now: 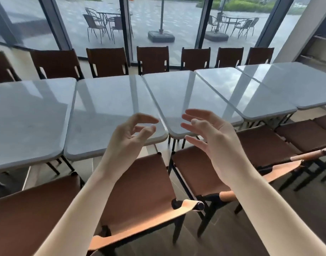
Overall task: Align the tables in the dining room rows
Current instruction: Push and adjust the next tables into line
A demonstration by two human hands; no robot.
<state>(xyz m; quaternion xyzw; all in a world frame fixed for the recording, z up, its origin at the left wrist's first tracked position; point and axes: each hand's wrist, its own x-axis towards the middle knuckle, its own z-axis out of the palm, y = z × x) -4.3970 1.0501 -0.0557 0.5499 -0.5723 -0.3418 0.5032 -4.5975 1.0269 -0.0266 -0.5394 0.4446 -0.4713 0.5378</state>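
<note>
Head cam looks fwd/down over tables [110,100], close, toward windows [177,24], edges prob. distorted.

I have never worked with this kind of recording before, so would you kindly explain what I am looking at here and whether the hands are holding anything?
There is no machine: a person wears one wide-angle camera on the head, looking forward and down, so you see their own bare arms. The left hand and right hand hover with relaxed, spread fingers, holding nothing, in front of a row of glossy white tables. Nothing I can see lies on the tabletops except window reflections. Brown chairs stand along both sides. The near edges of the tables look uneven. Beyond the windows is a patio with outdoor furniture.
</note>
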